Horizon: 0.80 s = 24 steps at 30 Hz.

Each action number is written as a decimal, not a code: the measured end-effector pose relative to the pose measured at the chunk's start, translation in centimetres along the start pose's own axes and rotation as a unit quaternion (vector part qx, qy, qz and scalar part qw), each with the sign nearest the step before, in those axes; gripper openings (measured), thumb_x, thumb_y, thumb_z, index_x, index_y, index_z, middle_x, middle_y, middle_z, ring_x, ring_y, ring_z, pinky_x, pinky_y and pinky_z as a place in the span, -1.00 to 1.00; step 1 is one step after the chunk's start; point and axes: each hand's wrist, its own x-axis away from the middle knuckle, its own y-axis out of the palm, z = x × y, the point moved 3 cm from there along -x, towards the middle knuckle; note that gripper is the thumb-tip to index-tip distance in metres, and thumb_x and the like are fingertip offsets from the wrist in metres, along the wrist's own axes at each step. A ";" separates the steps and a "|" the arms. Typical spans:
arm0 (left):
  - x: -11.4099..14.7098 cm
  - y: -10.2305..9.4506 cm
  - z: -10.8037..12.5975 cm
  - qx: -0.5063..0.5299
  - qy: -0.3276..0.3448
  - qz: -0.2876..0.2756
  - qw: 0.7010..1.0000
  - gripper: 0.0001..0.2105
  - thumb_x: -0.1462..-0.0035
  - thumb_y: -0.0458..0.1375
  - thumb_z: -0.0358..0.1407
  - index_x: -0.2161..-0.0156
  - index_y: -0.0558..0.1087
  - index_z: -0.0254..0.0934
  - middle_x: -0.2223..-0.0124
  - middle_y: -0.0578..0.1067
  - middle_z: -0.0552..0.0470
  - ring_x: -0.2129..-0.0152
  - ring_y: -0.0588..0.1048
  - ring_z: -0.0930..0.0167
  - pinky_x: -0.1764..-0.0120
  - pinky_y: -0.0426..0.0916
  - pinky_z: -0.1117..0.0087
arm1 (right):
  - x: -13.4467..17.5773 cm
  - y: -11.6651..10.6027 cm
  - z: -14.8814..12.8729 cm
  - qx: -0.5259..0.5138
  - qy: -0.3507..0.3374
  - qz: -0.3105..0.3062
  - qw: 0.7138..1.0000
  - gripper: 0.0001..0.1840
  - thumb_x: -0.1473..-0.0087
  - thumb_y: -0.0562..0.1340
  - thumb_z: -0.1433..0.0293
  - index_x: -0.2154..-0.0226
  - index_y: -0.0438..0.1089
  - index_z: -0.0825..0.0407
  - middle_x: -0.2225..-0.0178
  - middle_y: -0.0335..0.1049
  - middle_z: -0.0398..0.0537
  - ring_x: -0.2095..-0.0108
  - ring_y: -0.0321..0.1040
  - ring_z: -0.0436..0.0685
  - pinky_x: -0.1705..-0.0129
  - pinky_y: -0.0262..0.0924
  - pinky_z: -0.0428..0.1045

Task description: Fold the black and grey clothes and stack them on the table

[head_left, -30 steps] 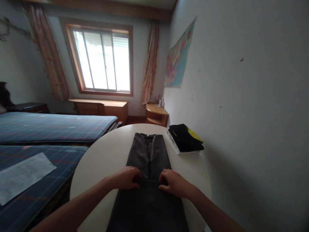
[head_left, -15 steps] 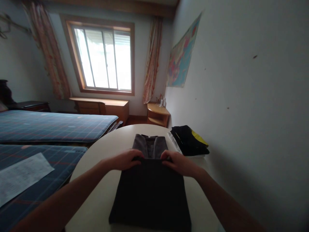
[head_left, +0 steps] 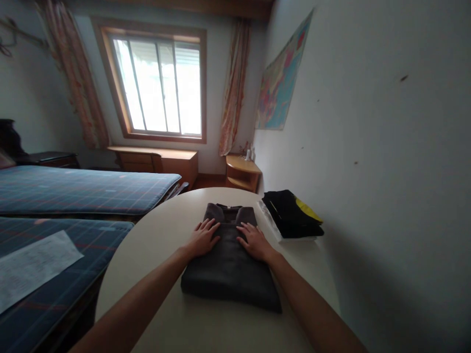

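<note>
A dark grey shirt (head_left: 230,274) lies folded into a rough rectangle on the round white table (head_left: 147,274). Its neckline, with a small pale label, faces the far side. My left hand (head_left: 203,238) rests flat on the left part of the upper fold, fingers spread. On the right part of the same fold lies my right hand (head_left: 254,240), its fingers also stretched out. Neither hand grips the cloth. To the right of the shirt, a folded black and yellow garment (head_left: 292,213) sits on a white stack near the wall.
Two beds with blue plaid mattresses (head_left: 88,189) stand on the left, and a printed sheet of paper (head_left: 40,269) lies on the nearer one. A white wall (head_left: 386,206) borders the table's right side. Farther back are a wooden desk (head_left: 176,156) and a corner shelf (head_left: 243,165).
The shirt's raised lower part has come down over the upper part, making the bundle shorter. Both hands have let go of the cloth edge and now lie flat on top.
</note>
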 end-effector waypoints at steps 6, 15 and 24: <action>1.1 -0.9 -1.3 0.041 -0.006 0.015 0.999 -0.47 -0.29 -0.02 -0.09 -0.32 0.18 -0.17 -0.41 0.06 -0.08 -0.34 0.01 0.14 -0.30 0.02 0.05 | 3.9 -2.4 -3.2 -0.044 -0.103 0.053 0.992 -0.67 -0.27 0.10 0.22 -0.01 0.37 0.00 -0.12 0.34 0.05 -0.16 0.20 0.17 -0.26 -0.07 0.15; 1.8 -1.7 -2.2 0.066 -0.012 -0.011 0.998 -0.46 -0.24 0.02 -0.16 -0.30 0.20 -0.21 -0.36 0.18 -0.10 -0.30 0.13 0.19 -0.29 0.07 0.13 | 10.6 -2.2 -9.9 0.069 -0.206 -0.040 0.975 -0.55 -0.02 0.33 0.12 0.10 0.36 0.01 0.10 0.40 0.02 0.10 0.31 0.23 0.04 0.16 0.09; 2.9 -2.2 -1.5 0.037 0.008 -0.038 0.999 -0.44 -0.18 0.06 -0.13 -0.27 0.23 -0.25 -0.29 0.28 -0.15 -0.23 0.24 0.15 -0.22 0.17 0.16 | 12.3 -1.5 -11.4 0.132 -0.228 -0.085 0.961 -0.82 -0.19 0.16 0.36 0.18 0.43 0.04 0.22 0.46 -0.02 0.26 0.43 0.11 0.33 0.20 -0.07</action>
